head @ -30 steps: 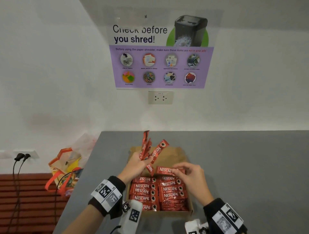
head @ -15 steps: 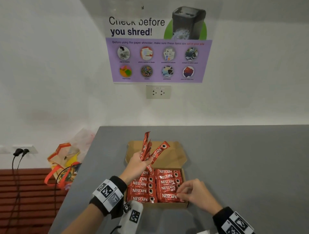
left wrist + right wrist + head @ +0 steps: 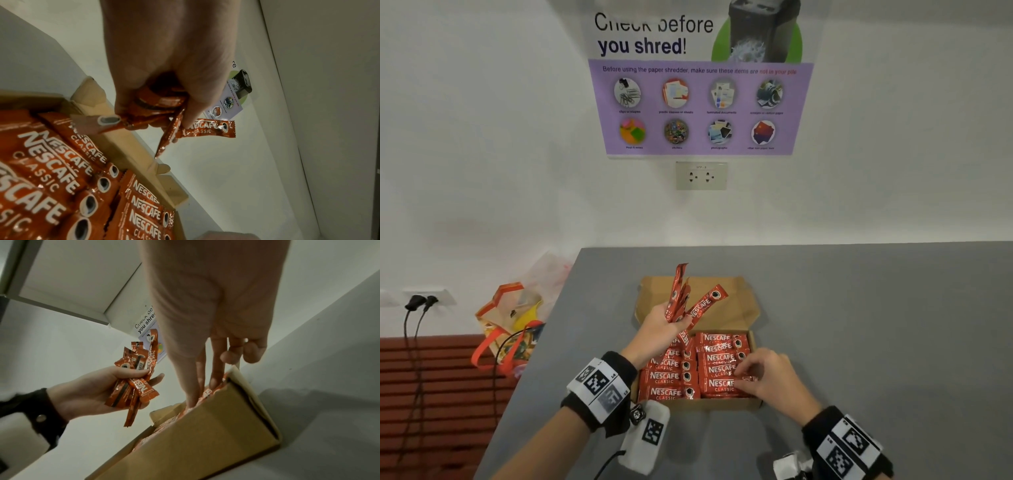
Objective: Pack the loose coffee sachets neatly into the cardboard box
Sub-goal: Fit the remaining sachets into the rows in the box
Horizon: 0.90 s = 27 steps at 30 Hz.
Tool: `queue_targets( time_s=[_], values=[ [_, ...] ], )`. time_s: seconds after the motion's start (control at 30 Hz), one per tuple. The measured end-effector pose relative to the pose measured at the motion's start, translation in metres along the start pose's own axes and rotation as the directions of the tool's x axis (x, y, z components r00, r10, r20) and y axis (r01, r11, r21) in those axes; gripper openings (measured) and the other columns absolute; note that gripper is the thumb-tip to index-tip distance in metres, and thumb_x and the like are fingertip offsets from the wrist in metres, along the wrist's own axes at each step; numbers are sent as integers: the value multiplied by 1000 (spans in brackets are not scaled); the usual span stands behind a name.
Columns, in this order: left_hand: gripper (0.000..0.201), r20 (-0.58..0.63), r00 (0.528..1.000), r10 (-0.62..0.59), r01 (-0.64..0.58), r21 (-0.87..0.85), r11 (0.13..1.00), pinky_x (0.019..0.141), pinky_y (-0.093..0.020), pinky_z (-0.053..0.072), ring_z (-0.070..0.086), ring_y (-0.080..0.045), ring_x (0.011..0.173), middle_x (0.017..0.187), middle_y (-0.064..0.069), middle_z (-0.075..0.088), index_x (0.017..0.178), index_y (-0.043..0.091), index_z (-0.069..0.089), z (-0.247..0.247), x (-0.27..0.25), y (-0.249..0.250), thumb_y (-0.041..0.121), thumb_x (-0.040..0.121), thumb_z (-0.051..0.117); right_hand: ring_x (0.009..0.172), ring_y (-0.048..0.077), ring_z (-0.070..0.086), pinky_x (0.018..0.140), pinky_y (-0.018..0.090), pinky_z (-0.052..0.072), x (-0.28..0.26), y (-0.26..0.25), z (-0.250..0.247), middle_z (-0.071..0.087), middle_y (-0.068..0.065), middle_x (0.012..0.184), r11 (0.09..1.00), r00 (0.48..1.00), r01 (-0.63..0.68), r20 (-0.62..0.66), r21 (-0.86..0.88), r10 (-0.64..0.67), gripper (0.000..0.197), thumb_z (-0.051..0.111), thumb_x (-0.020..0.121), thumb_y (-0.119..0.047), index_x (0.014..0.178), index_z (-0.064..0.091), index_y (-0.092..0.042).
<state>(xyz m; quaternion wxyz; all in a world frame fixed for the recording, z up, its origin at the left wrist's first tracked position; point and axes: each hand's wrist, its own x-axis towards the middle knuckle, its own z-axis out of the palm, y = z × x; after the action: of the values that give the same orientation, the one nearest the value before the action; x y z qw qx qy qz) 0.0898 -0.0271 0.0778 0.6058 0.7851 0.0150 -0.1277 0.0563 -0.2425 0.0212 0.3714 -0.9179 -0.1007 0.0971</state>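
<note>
An open cardboard box [image 3: 739, 301] sits on the grey table, its lid folded back. Two columns of red Nescafe sachets [image 3: 666, 377] lie flat inside. My left hand [image 3: 674, 318] hovers over the box's back left part and grips a fanned bunch of loose sachets [image 3: 702, 305], also clear in the left wrist view [image 3: 207, 128]. My right hand [image 3: 744, 378] reaches down into the box's front right corner. Its thumb and fingers pinch the right end of the frontmost sachet [image 3: 722, 385], which lies on the right column. The right wrist view shows the fingers [image 3: 216, 378] dipping behind the box wall [image 3: 205, 434].
The grey table [image 3: 859, 325] stretches to the right and back to a white wall with a socket [image 3: 701, 175] and a poster. Left of the table's edge stands a colourful bag [image 3: 510, 329] with orange handles, beside plugged-in cables [image 3: 417, 303].
My right hand carried one sachet from the back of the right column to its front and lowered it there. The left hand kept its bunch in place.
</note>
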Motion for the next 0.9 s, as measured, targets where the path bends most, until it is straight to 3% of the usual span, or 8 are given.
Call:
queue_targets(
  time_s=[0.1,0.2,0.27,0.37,0.43,0.6,0.8,0.9],
  values=[
    [6,1,1000,11,-11,-14,1000,94,-44,49,67,-22,90,100,-9,69,94,22,57,3,-1,0,16,93,55,105,4,48,94,22,47,0,-1,3,50,-16,102,997,998,46,34,-66,-44,32,78,73,-30,70,48,-44],
    [5,31,999,14,-13,-16,1000,91,-41,51,68,-14,80,95,-9,71,96,18,57,3,-2,0,15,93,55,103,2,46,94,21,45,0,-4,2,49,-18,100,993,996,63,74,-104,-55,29,75,75,-33,71,49,-44],
    [5,52,999,2,-2,-1,1000,90,-39,51,67,-13,78,93,-9,71,95,18,56,1,-2,0,14,93,54,98,6,52,89,23,49,6,-10,-5,54,-14,101,997,998,67,-6,-43,-68,14,69,81,-35,87,56,-39],
    [4,111,994,-11,2,81,997,90,-37,51,68,-14,80,88,-6,71,94,15,59,-2,-1,1,13,92,56,91,9,62,80,22,53,19,-28,-17,61,-7,102,981,983,117,-160,154,-92,41,53,90,-38,129,46,-28],
    [9,171,985,-20,-7,157,988,89,-37,52,69,-16,82,92,-8,72,98,12,61,-3,0,2,15,91,57,93,6,63,80,23,53,27,-42,-22,61,-7,106,955,981,146,-165,257,-105,47,52,90,-40,135,39,-31],
    [5,216,976,-12,-18,134,991,81,-29,54,70,-10,74,87,-4,72,93,13,60,-7,-1,3,17,91,57,79,2,63,80,30,55,35,-55,-20,67,-12,87,959,959,209,-233,191,-163,14,66,86,-19,82,62,-32],
    [3,178,983,39,-55,85,995,73,-23,54,68,-7,70,81,2,69,90,19,56,-12,-6,-1,20,90,60,69,15,70,67,32,58,26,-48,-27,73,0,74,921,998,41,-67,388,-17,5,73,78,-20,77,68,-21],
    [2,243,969,43,-75,123,990,72,-21,51,67,-5,71,78,6,68,89,20,57,-12,-7,-3,21,90,59,70,13,70,64,23,54,26,-43,-36,73,2,72,928,997,15,65,372,-42,5,73,78,-19,76,70,-17]
  ],
)
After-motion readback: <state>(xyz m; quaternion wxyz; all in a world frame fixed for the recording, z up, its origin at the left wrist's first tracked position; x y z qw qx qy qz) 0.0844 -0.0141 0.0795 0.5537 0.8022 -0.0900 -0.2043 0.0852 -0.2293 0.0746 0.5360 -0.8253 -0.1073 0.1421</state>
